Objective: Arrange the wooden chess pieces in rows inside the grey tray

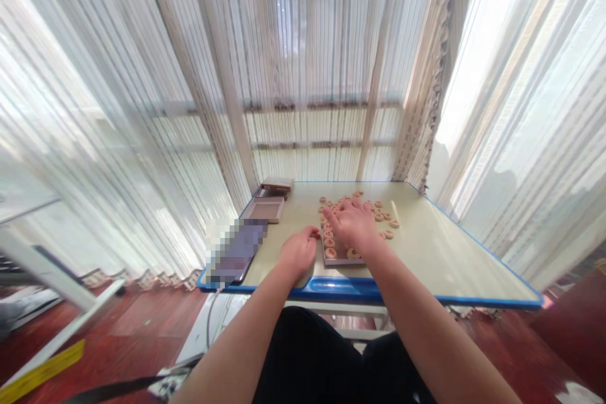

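Round wooden Chinese chess pieces (379, 216) with red and dark characters lie loosely scattered over the board-like tabletop. A shallow box (343, 261) near the front edge holds several pieces, with a column of them along its left side. My left hand (299, 254) rests on the table just left of the box, its fingers curled together and the tips at the box's left wall. Whether anything is between them is hidden. My right hand (355, 224) is over the far part of the box and the nearest loose pieces, palm down, with fingers stretched out and thumb apart. It covers the pieces below it.
The pale tabletop (440, 252) has a blue rim. At its left lie a blurred tablet-like device (241, 252), an open shallow tray (264, 209) and a stacked flat box (277, 185). A cable (211, 312) hangs off the left front. Sheer curtains (326, 76) stand behind.
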Demonstrator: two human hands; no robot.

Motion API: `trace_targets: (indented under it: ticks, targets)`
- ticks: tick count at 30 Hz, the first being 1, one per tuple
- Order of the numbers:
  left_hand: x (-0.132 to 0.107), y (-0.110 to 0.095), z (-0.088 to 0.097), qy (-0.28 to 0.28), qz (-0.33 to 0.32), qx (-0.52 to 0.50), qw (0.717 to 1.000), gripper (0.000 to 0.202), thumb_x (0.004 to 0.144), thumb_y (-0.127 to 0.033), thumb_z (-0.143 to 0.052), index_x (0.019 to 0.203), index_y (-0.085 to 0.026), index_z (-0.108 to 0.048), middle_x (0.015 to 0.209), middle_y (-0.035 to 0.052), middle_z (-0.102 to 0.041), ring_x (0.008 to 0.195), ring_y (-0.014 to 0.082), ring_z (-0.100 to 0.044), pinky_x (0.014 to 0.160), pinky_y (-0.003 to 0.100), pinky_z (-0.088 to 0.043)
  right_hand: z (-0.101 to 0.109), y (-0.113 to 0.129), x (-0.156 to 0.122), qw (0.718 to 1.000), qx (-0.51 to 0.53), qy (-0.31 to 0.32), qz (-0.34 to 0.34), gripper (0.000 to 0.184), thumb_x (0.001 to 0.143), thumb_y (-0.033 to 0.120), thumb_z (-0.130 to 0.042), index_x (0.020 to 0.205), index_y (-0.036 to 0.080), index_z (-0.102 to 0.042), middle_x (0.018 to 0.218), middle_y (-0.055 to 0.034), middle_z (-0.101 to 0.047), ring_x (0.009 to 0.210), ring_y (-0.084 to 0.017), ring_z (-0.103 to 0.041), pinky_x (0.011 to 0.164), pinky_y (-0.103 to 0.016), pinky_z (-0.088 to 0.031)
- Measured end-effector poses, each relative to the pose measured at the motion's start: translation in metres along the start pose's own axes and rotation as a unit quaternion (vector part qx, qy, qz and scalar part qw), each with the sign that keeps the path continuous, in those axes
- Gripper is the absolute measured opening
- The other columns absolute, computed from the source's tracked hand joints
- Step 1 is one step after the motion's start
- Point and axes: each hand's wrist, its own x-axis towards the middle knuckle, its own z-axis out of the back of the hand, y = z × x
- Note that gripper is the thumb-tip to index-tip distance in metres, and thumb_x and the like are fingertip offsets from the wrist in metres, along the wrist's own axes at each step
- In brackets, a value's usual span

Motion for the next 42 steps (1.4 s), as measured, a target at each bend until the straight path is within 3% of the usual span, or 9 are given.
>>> trace_targets:
  ticks: [9, 23, 36, 42]
  targets:
    - [-0.003, -0.001, 0.001, 0.003, 0.003, 0.002, 1.0, 0.034, 0.079, -0.016, -0.035, 0.102, -0.017, -0.06, 0.103, 0.006, -0.066, 0.1, 0.0194, -0.058, 0.09, 0.028, -0.04, -0.008, 0.005, -0.004, 0.999, 0.017, 0.051, 0.001, 0.069, 0.087, 0.057, -0.017, 0.079, 0.018, -0.073, 0.107, -0.013, -0.06, 0.111, -0.031, -0.042, 0.096, -0.046, -0.025]
    - [-0.003, 0.001, -0.001, -0.007, -0.013, 0.014, 1.0, 0.033, 0.079, -0.016, -0.036, 0.101, -0.018, -0.06, 0.102, 0.0067, -0.066, 0.099, 0.0206, -0.058, 0.089, 0.03, -0.041, -0.007, 0.007, -0.001, 0.994, 0.037, 0.1, -0.003, 0.077, 0.086, 0.06, -0.009, 0.081, 0.016, -0.072, 0.107, -0.014, -0.059, 0.114, -0.03, -0.04, 0.093, -0.042, -0.028]
    - [-0.004, 0.0, 0.0, -0.01, -0.001, 0.026, 1.0, 0.031, 0.079, -0.018, -0.037, 0.1, -0.019, -0.06, 0.1, 0.0054, -0.067, 0.098, 0.0205, -0.059, 0.087, 0.029, -0.042, -0.007, 0.007, -0.001, 0.995, 0.023, 0.093, 0.005, 0.074, 0.086, 0.059, -0.011, 0.079, 0.016, -0.072, 0.099, -0.0157, -0.062, 0.107, -0.028, -0.045, 0.091, -0.04, -0.029]
    - [-0.003, 0.001, 0.0, -0.009, 0.001, 0.014, 1.0, 0.032, 0.078, -0.017, -0.038, 0.1, -0.02, -0.061, 0.101, 0.0044, -0.067, 0.099, 0.0197, -0.059, 0.088, 0.028, -0.042, 0.001, 0.001, -0.007, 1.0, 0.017, 0.022, 0.011, 0.067, 0.09, 0.052, -0.016, 0.074, 0.018, -0.072, 0.09, -0.0127, -0.064, 0.099, -0.027, -0.048, 0.089, -0.038, -0.031]
